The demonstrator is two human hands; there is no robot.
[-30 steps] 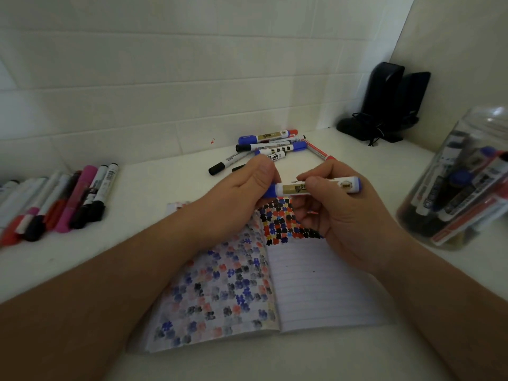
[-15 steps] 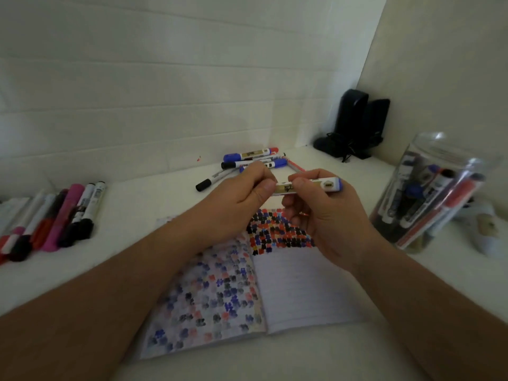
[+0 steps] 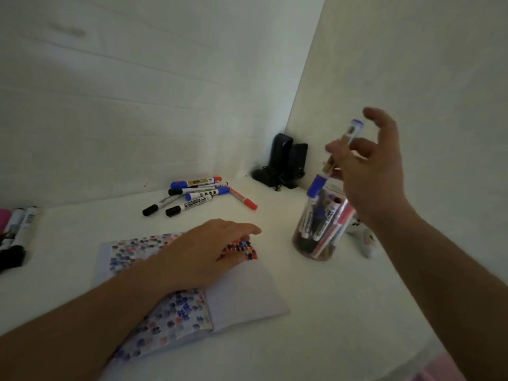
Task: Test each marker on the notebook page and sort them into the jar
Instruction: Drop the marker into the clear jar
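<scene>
The right hand (image 3: 371, 171) has the blue-capped marker (image 3: 331, 160) in a loose pinch, thumb and a couple of fingers round the barrel, the other fingers spread out and up. That's the grip right now: light, not a fist. The marker hangs cap-down, and its blue cap is right at the mouth of the clear jar (image 3: 319, 229), which already has a bunch of markers standing in it. Looks like the drop-in step to me.

To do it well I'd keep the marker near upright, aim the cap at a gap between the ones already in there, then let go low so it slides in instead of bouncing off the rim. The jar looks light and packed, so a sideways bump could tip it.

The left hand (image 3: 209, 251) lies flat, fingers relaxed, on the open notebook (image 3: 247, 298), whose pages are covered in blue, red and black test dabs.

Further out on the white tabletop (image 3: 343, 312): a loose pile of markers (image 3: 198, 196) behind the notebook, likely still to test, and another row (image 3: 16, 232) at the far left edge. Two dark speakers (image 3: 286, 158) sit in the corner where the white walls meet. Lighting is dim.
</scene>
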